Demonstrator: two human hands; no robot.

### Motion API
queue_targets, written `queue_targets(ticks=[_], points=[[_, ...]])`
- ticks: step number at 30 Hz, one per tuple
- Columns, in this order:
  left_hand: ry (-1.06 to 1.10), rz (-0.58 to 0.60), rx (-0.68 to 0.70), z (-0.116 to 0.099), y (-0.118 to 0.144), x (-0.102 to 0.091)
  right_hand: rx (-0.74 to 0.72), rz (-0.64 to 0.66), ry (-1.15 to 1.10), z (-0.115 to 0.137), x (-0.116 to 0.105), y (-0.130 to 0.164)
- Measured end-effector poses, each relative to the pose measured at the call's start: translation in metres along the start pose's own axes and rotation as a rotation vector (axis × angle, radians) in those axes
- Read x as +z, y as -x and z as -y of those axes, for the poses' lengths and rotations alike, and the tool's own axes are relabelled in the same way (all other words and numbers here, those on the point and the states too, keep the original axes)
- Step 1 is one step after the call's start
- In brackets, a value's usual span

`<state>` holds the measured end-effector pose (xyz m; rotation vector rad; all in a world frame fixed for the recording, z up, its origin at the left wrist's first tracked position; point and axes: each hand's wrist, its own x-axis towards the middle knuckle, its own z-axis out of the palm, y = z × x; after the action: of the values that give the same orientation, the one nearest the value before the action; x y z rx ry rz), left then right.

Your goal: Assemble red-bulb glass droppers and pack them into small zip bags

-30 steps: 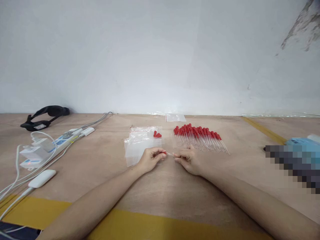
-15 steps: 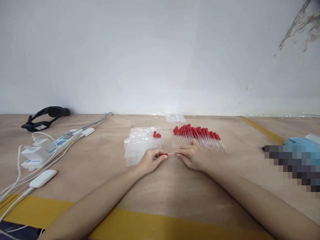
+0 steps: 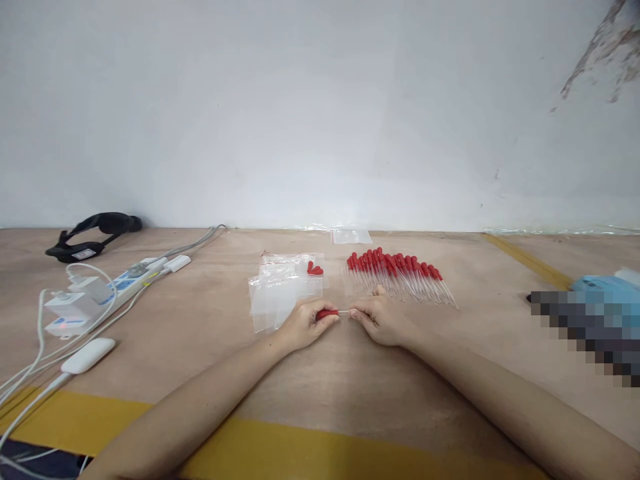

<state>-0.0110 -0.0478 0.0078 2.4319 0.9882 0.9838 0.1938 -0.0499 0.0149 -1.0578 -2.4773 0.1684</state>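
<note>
With the left hand [image 3: 304, 325] pinching the red bulb [image 3: 327, 313] and the right hand [image 3: 376, 319] nipping the glass tube [image 3: 344, 312], I note one dropper spanned mid-worktop, presumably for seating, between bags [image 3: 280, 293] and finished row [image 3: 400, 273].

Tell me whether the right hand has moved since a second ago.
Barely. The right hand stays just in front of the dropper row, gripping the glass tube, its fingertips much where they were.
</note>
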Motion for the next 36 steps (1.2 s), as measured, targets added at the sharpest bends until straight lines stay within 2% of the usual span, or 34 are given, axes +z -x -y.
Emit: queue_targets(ticks=[9,13,15,17,19,22,25,31,36], points=[[-0.035,0.028,0.059,0.009,-0.002,-0.002,0.026,0.085,-0.057,0.003,0.0,-0.008],[-0.093,0.088,0.107,0.011,-0.003,-0.011,-0.011,0.138,0.028,0.011,-0.01,-0.008],[-0.121,0.059,0.085,0.012,-0.002,-0.017,-0.017,0.157,0.036,0.011,-0.018,-0.007],[-0.16,-0.006,0.014,0.015,-0.001,-0.021,0.072,0.133,-0.011,0.006,-0.026,-0.008],[-0.2,-0.035,-0.067,0.019,0.001,-0.023,0.262,0.058,-0.077,-0.005,-0.033,-0.013],[-0.235,0.016,-0.123,0.025,0.003,-0.022,0.565,-0.118,-0.076,-0.027,-0.038,-0.029],[-0.25,0.059,-0.12,0.028,0.004,-0.019,0.74,-0.226,0.068,-0.043,-0.031,-0.049],[-0.237,0.045,-0.096,0.031,0.004,-0.018,0.83,-0.169,0.253,-0.054,-0.007,-0.066],[-0.31,0.071,-0.084,0.03,0.005,-0.018,0.772,-0.203,0.298,-0.049,0.001,-0.062]])
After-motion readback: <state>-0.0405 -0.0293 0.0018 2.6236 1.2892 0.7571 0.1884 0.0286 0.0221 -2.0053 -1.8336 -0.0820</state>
